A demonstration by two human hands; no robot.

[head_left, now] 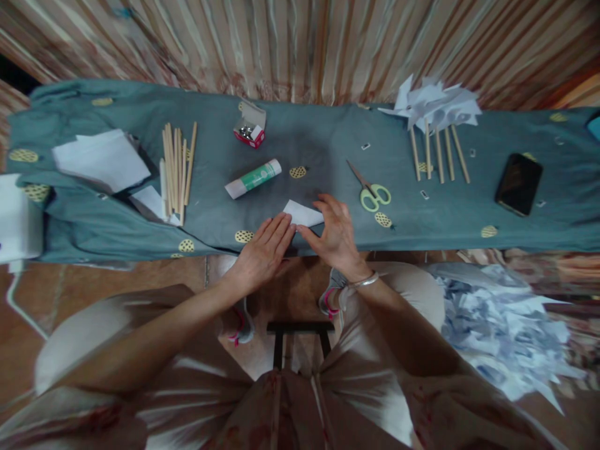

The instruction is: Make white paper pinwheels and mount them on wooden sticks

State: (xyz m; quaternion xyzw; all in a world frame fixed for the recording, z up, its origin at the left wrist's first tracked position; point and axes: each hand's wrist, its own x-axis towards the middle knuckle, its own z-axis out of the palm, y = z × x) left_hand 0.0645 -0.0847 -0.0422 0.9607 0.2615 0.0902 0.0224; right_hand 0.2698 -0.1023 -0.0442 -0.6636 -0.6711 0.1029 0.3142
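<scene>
A small folded piece of white paper, roughly triangular, lies near the front edge of the cloth-covered table. My left hand rests with its fingers flat and close together, the fingertips on the paper's left corner. Over the paper's right end arches my right hand, thumb and fingers apart, with the thumb at the lower edge and the fingertips near the right tip. Behind the paper lies a green and white glue stick. To the right are scissors with light green handles.
At left are stacked white paper sheets and several wooden sticks. An open red box of small metal pieces stands behind. Paper pinwheels on sticks and a dark phone lie right; more folded paper is heaped below.
</scene>
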